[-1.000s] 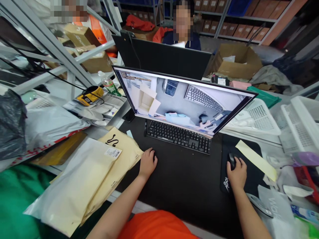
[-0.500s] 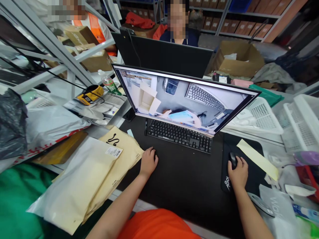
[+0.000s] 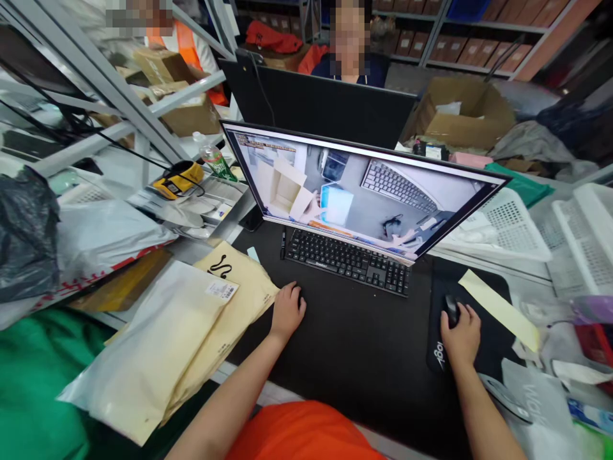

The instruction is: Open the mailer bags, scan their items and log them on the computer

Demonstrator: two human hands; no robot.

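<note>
My right hand [image 3: 461, 332] is closed over a black computer mouse [image 3: 451, 309] on a dark mouse pad [image 3: 437, 287]. On the black desk mat [image 3: 354, 345] rests my left hand [image 3: 287, 312], its fingers curled down beside the corner of a cream mailing bag [image 3: 249, 271]. Something dark shows between its thumb and forefinger, but I cannot make it out. A white-topped parcel bag [image 3: 158, 338] with a label lies over the cream one. Ahead stands a monitor [image 3: 354, 191] showing an overhead picture of a box, a keyboard and hands. A black keyboard [image 3: 349, 260] sits below the screen.
A yellow device [image 3: 178, 181] and a green-labelled bottle [image 3: 215, 160] stand left of the monitor. White baskets [image 3: 507, 220] and a pale paper strip [image 3: 500, 306] lie right. Behind a second monitor [image 3: 320, 99] sits a person [image 3: 352, 67]; another person wears an orange vest [image 3: 188, 45].
On the screen, the blue-white item has moved up and left towards the box. My view has shifted slightly; both hands keep their places on the desk.
</note>
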